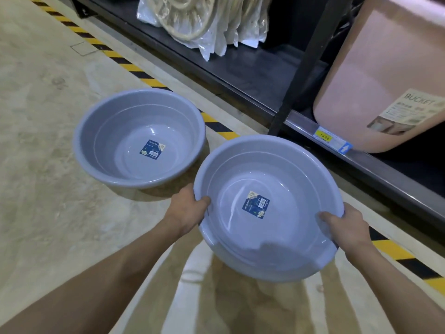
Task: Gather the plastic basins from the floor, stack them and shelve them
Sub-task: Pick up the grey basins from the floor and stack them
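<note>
I hold a grey-blue plastic basin [277, 174] above the floor, tilted a little toward me, a blue label stuck in its bottom. My left hand [190, 208] grips its left rim with the thumb inside. My right hand [344, 225] grips the right rim the same way. A second rim shows just under the near edge, so it may be two nested basins. Another basin of the same kind [108, 131] stands upright on the concrete floor to the left, apart from the held one.
A black low shelf [260, 75] runs along the right behind yellow-black floor tape [134, 68]. On it lie bagged cream plastic goods [204, 22] and a large pink bucket [375, 75]. A black upright post [305, 68] stands between them.
</note>
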